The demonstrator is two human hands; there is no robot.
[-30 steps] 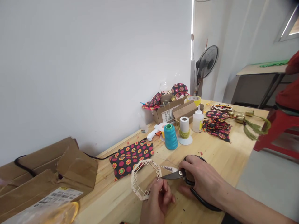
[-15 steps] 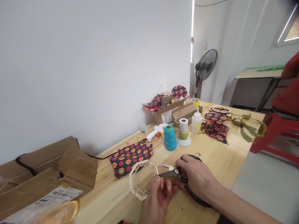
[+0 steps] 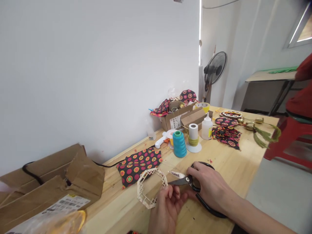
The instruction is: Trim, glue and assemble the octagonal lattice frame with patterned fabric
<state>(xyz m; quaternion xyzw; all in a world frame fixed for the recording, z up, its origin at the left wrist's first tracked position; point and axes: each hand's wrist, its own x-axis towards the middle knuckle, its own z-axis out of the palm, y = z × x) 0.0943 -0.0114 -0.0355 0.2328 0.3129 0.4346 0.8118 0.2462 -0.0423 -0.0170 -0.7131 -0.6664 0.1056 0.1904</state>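
Pinched in my left hand (image 3: 167,203) is the right edge of a pale octagonal lattice frame (image 3: 140,189), held tilted above the table. My right hand (image 3: 211,183) grips a pair of black-handled scissors (image 3: 179,181), whose tips meet the frame's edge close to my left fingertips. Whether the blades are fully closed is hard to see. Behind the scissors lies a small white pointed piece with dark marks (image 3: 177,174). A dark patterned fabric piece (image 3: 139,164) rests flat just beyond the frame.
A teal thread cone (image 3: 179,144), white spool (image 3: 193,134), glue bottle (image 3: 206,127) and white glue gun (image 3: 164,138) stand beyond my hands. Cardboard boxes sit at left (image 3: 87,182) and back (image 3: 168,122). Patterned fabric (image 3: 227,138) and gold bells with green tassels (image 3: 251,125) lie at right.
The view has shifted slightly, so everything appears a little further right. Both hands keep their holds, with the scissor tips still at the frame's edge.
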